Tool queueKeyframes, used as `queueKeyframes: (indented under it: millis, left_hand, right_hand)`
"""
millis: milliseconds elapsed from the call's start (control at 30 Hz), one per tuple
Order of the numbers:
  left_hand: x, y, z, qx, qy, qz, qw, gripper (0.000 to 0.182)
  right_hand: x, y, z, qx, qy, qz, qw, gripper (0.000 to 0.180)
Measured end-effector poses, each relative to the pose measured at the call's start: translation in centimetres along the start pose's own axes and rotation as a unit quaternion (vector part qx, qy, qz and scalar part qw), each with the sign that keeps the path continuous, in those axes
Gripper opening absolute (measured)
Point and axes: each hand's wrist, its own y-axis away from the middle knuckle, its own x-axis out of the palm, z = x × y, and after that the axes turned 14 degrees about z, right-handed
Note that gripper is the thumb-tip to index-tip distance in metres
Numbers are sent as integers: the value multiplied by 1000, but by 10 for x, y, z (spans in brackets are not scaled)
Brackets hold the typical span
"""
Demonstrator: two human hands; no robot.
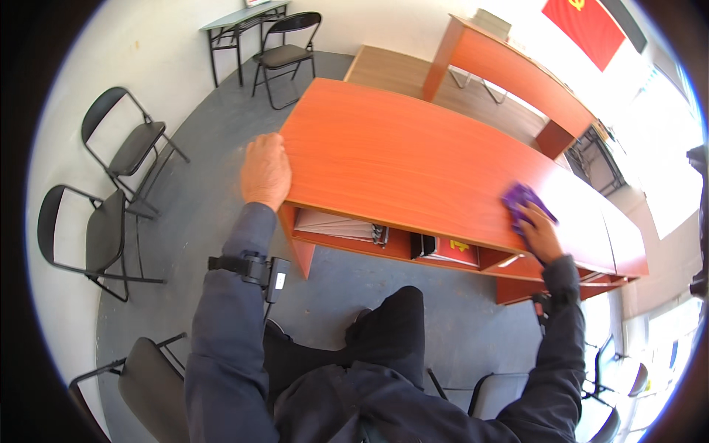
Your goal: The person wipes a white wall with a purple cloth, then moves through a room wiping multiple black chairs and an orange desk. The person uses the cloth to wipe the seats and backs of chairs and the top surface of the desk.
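A long reddish-brown wooden desk [399,149] stretches in front of me from the left to the far right. My left hand [267,170] rests on the desk's left end, its fingers bent at the edge; no object shows in it. Towards the right, my right hand [536,230] presses a purple cloth [519,200] against the desktop near the front edge. The cloth is bunched and slightly blurred. Under the top, an open shelf holds a stack of papers [332,224], a black folder or box [424,245] and a red booklet or folder [457,250].
Black folding chairs [105,238] stand along the left wall, with another [285,55] at the back beside a small table [243,16]. More chairs [152,382] are close behind me on both sides. A second wooden desk [509,72] stands on a low platform [388,69] beyond.
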Motion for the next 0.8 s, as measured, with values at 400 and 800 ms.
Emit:
queueKeyframes:
  millis: [400,800]
  left_hand:
    - [-3,0,-4,-33,-31,19,999,14]
    - [1,0,1,-30,2,11,1000,7]
  right_hand:
    - [-20,-29,-54,29,51,27,998,39]
    - [35,-163,257,-340,54,90,935,31]
